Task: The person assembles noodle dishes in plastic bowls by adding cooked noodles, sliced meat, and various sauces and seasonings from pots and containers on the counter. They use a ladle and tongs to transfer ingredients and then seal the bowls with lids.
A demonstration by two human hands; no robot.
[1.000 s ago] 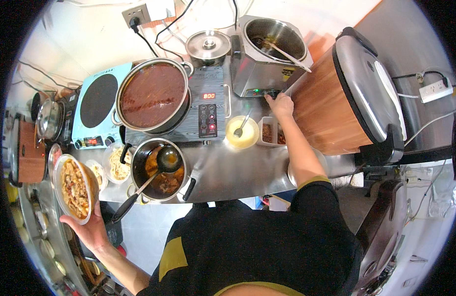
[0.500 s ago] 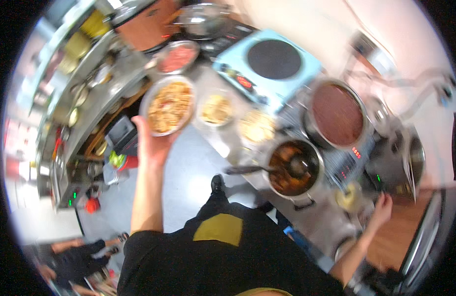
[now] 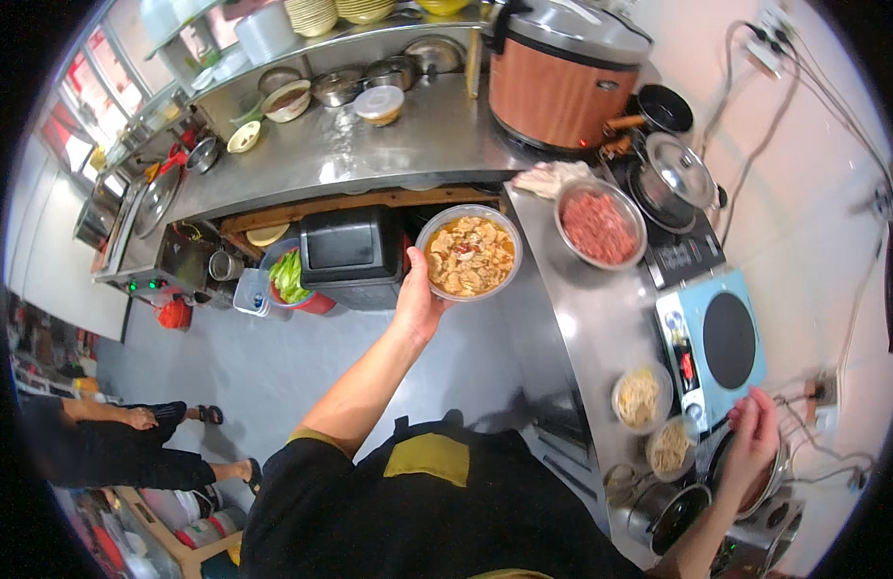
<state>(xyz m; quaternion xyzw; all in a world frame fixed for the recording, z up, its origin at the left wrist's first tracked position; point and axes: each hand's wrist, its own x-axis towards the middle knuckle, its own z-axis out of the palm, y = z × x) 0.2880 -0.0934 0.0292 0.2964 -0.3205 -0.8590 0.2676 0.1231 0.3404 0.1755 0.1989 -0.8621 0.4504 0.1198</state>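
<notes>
My left hand [image 3: 419,307] is closed around the near left side of a round clear plastic tub [image 3: 469,253]. Chunks of cooked food in orange sauce fill the tub, which I hold above the floor gap between the counters. At the right, my right hand [image 3: 753,436] is raised, its fingers loosely bent and apart with nothing seen in them. It hovers over a pot of dark reddish-brown contents [image 3: 753,492], partly hiding it, just short of the light-blue hot plate [image 3: 709,347]. Two tubs of pale shredded food [image 3: 640,399] stand nearby.
A metal bowl of raw minced meat [image 3: 598,227] rests on the right counter. Behind it are a large copper-coloured cooker [image 3: 567,82] and a lidded pot [image 3: 676,174]. A black bin [image 3: 352,256] stands under the back counter [image 3: 321,159]. Another person [image 3: 128,434] is at the lower left.
The view has swung left, bringing the back counter in. My left hand still holds the tub. My right hand has gone from beside a dark appliance to over the pot near the hot plate.
</notes>
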